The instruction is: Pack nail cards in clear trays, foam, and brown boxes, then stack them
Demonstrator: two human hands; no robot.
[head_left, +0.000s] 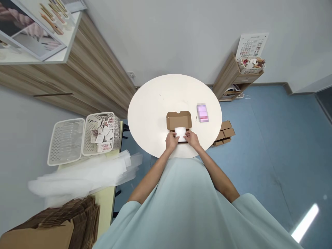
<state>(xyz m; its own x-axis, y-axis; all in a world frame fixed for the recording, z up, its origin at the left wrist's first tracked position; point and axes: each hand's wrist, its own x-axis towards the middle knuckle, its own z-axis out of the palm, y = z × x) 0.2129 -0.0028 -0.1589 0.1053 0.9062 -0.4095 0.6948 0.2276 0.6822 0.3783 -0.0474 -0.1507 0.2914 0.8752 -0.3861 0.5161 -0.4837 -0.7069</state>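
On the round white table (150,114) a small brown cardboard box (178,121) lies with its lid folded open, away from me. A white square piece, maybe a foam sheet (180,133), is over the tray part of the box. My left hand (171,140) pinches its left edge and my right hand (192,139) pinches its right edge. Most of the box's inside is hidden under the white piece and my fingers. To the right of the box sits a blurred purple and pink item (202,112), touched by neither hand.
At left, a side table (105,204) bears white plastic baskets (66,141), a roll of white sheeting (85,174) and stacked flat cardboard (52,224). Several brown boxes (225,132) are beyond the table's right edge. A wooden cabinet (228,77) stands by the wall.
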